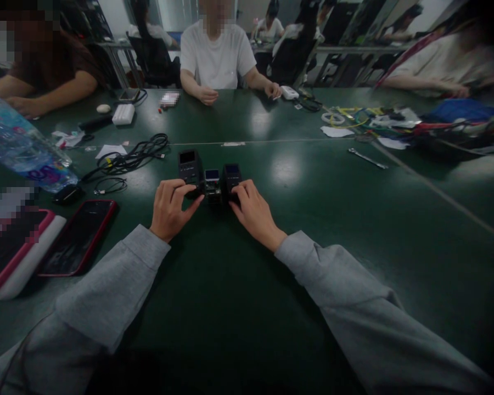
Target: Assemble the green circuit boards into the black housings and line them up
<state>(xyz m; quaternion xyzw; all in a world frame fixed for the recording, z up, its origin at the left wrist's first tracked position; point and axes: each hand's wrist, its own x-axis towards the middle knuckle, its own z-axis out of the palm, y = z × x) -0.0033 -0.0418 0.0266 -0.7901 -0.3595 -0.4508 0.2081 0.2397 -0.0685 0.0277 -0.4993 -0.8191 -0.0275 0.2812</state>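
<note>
Three small dark devices with little screens stand side by side on the green table. My left hand is closed, thumb and fingers on the lower part of the taller black device at the left. On the right, the fingers of my right hand pinch the lower end of another black device, covering part of it. Between these two sits a smaller gadget with a lit-looking screen. My left thumb tip comes close to this middle one; whether they touch I cannot tell.
To my left lie a red-edged phone, a tilted water bottle and black cables. A wrench rests at the right, before a heap of wires. Across the table sits a person in a white shirt.
</note>
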